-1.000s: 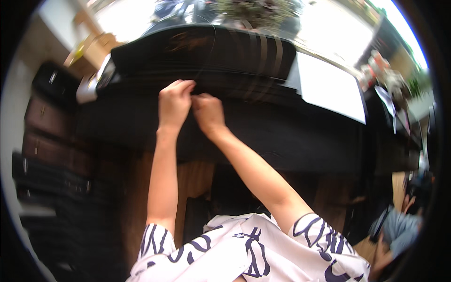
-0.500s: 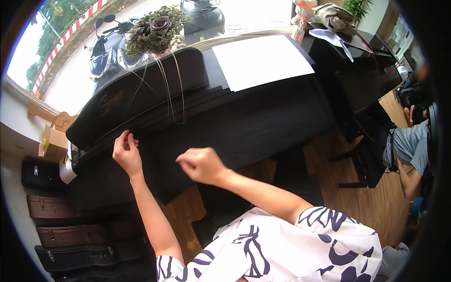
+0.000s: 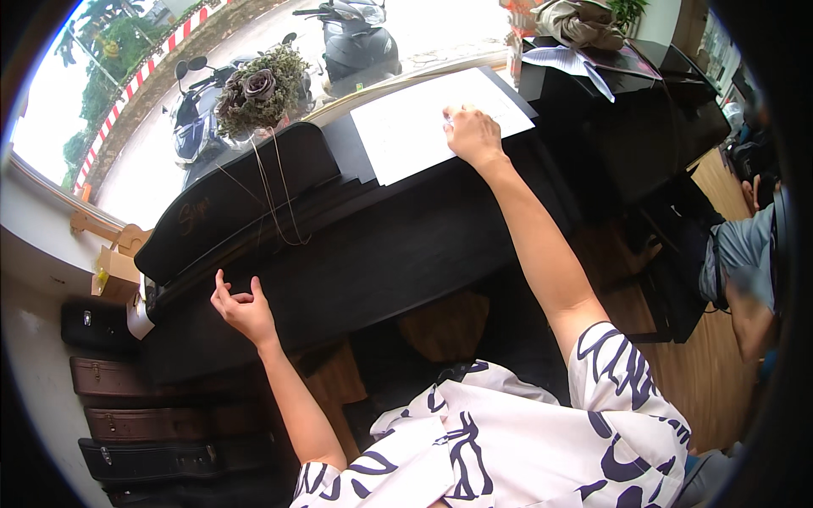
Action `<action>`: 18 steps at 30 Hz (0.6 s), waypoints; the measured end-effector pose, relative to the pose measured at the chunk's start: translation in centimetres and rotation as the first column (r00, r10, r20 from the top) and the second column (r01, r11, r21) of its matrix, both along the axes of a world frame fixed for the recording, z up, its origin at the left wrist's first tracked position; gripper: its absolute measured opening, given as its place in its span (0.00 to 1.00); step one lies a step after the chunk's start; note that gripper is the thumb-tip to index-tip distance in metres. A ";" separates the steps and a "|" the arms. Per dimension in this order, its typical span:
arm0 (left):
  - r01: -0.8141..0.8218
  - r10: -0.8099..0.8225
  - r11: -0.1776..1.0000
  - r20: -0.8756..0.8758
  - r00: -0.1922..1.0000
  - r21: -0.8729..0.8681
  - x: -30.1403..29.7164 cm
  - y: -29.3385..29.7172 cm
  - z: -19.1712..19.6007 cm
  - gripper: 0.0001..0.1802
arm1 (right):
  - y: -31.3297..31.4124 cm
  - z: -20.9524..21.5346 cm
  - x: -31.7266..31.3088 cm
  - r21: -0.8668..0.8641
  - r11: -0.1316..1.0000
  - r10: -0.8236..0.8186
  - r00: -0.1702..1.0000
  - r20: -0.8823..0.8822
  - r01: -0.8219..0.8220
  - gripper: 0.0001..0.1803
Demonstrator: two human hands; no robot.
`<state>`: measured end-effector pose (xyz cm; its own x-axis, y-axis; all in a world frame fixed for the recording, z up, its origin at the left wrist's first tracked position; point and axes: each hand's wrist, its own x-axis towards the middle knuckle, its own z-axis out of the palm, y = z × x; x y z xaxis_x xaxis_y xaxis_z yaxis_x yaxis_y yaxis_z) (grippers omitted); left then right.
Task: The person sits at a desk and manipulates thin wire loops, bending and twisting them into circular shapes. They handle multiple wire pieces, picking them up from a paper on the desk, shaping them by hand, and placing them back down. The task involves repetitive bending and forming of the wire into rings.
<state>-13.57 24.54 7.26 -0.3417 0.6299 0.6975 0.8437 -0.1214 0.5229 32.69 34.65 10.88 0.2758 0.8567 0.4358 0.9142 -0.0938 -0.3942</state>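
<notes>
My right hand (image 3: 474,137) is over the right part of a large white sheet of paper (image 3: 402,140), its fingers closed in a pinch. What they hold, if anything, is too small to make out. The sheet lies on top of a long black, piano-like cabinet (image 3: 381,229). In front of the cabinet's left part my left hand (image 3: 244,311) is raised with fingers apart, holding nothing. Beyond it rises a curved black panel (image 3: 246,190) with gold lettering. A bouquet of dried flowers (image 3: 258,89) stands at the panel's top, its long strings hanging down the front.
Several instrument cases (image 3: 110,377) are stacked at the left, below a cardboard box (image 3: 114,273). At the far right a cloth bag (image 3: 580,30) and papers (image 3: 567,61) lie on another black cabinet (image 3: 627,118). A person in grey (image 3: 745,254) sits at the right. Motorbikes (image 3: 360,42) stand outside the window.
My right hand has moved from in front of the cabinet up and right onto the paper. My left hand has lowered slightly and its fingers have spread. The view has shifted a little.
</notes>
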 end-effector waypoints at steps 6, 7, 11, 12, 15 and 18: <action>0.034 -0.039 0.994 0.042 0.998 0.107 6.4 -2.4 1.7 0.25 | -2.0 0.2 0.0 0.184 0.943 0.313 0.927 -0.206 -0.278 0.05; 0.073 -0.079 0.989 0.042 0.996 0.131 7.9 -3.1 1.7 0.20 | -3.6 0.9 -1.0 0.234 0.922 0.375 0.864 -0.336 -0.309 0.04; 0.641 -0.608 0.767 0.346 0.715 0.022 15.7 -4.3 -0.3 0.11 | -9.8 -2.6 -4.6 0.419 0.770 0.531 0.119 -0.839 -0.480 0.03; 0.767 -0.632 0.642 0.565 0.531 -0.002 17.6 -4.4 -0.6 0.15 | -11.0 -3.8 -5.4 0.418 0.760 0.512 0.061 -0.857 -0.498 0.03; 0.861 -0.600 0.481 0.778 0.187 0.164 20.7 -2.6 -2.7 0.17 | -12.5 -6.5 -7.0 0.402 0.749 0.463 -0.017 -0.886 -0.526 0.03; 0.858 -0.615 0.490 0.758 0.215 0.153 21.2 -1.7 -3.7 0.13 | -13.0 -7.8 -7.4 0.380 0.755 0.435 -0.026 -0.900 -0.535 0.04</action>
<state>7.64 22.82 3.56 0.1423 0.9496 0.2792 -0.1659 -0.2551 0.9526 25.30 21.63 3.10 -0.0973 0.9806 0.1704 -0.3068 0.1333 -0.9424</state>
